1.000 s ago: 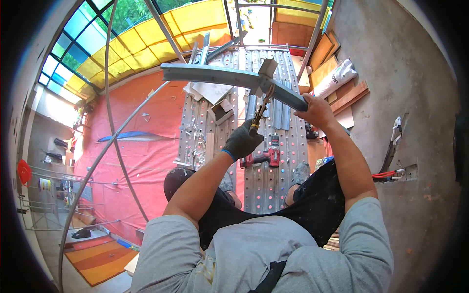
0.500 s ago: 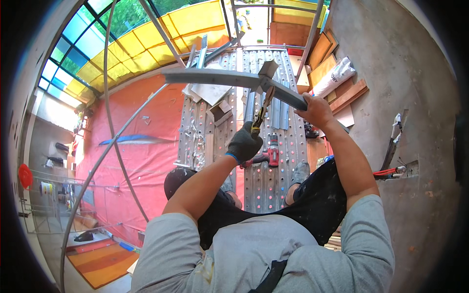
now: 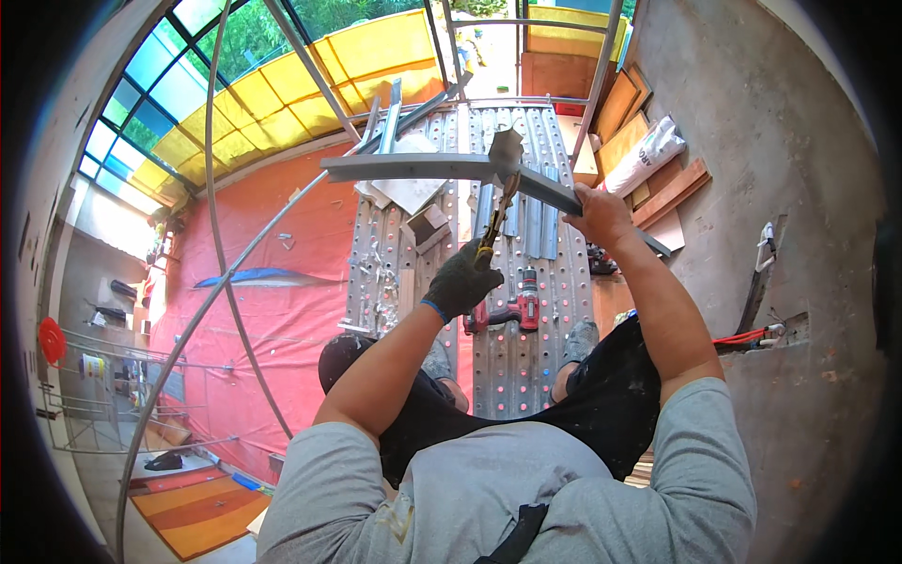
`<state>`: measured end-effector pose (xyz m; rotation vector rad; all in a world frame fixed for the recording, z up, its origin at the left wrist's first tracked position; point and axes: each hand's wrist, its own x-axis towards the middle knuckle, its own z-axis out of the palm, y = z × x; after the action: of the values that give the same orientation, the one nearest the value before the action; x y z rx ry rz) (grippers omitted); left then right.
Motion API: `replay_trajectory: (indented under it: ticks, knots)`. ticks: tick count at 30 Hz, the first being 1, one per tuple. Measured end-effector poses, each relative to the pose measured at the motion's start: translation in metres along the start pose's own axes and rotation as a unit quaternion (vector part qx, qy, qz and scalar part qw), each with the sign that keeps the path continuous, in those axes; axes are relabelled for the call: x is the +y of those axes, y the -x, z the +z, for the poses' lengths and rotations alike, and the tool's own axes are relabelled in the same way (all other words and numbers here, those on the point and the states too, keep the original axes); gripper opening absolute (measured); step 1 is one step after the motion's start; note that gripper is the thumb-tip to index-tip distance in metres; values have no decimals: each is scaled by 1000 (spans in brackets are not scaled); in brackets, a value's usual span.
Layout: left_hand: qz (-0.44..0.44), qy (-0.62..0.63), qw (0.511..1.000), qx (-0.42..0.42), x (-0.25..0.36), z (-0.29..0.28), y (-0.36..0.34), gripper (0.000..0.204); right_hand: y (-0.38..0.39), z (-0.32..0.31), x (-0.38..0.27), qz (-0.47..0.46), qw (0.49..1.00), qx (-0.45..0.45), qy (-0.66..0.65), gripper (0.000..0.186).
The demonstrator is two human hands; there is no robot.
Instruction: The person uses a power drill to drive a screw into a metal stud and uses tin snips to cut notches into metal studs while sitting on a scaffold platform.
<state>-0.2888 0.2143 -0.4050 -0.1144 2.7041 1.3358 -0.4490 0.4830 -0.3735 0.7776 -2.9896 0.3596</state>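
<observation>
My left hand, in a dark glove, is closed round the handles of a pair of tin snips. Their jaws meet a grey metal channel near its middle, where it has a kink and a flap stands up. My bare right hand grips the channel to the right of the kink. Held in the air, the channel spans above the perforated metal platform. A red and black cordless drill lies on the platform between my feet, below the snips.
Metal offcuts and several loose channels lie on the platform. A white sack and wooden boards are by the right wall. Scaffold poles cross at left above red sheeting. Cables stick out of the wall.
The channel's left part has dropped a little and its kink looks sharper; the raised flap has turned. My left hand with the snips has shifted slightly left. My right hand keeps its grip.
</observation>
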Motion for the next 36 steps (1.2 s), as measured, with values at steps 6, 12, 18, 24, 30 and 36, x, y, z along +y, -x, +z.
replay_trajectory:
  ticks: [6, 12, 18, 24, 30, 36]
  knots:
    - [56, -42, 998, -2, 5, -8, 2, 34, 0, -1, 0, -31, 999, 30, 29, 37]
    - [77, -51, 996, 10, -9, 3, -4, 30, 2, 1, 5, -37, 997, 56, 32, 33]
    - [243, -176, 951, 81, -41, 25, -10, 28, 2, 2, 4, -48, 992, 98, 64, 24]
    - [25, -15, 999, 12, 1, 9, -1, 35, 9, 11, 10, -41, 990, 125, 50, 19]
    - [2, -1, 1000, -17, 3, -9, 8, 48, 8, 11, 0, -63, 988, 135, 41, 16]
    - [-14, 27, 999, -13, 13, -1, 4, 34, 5, 11, 7, -69, 981, 173, 48, 12]
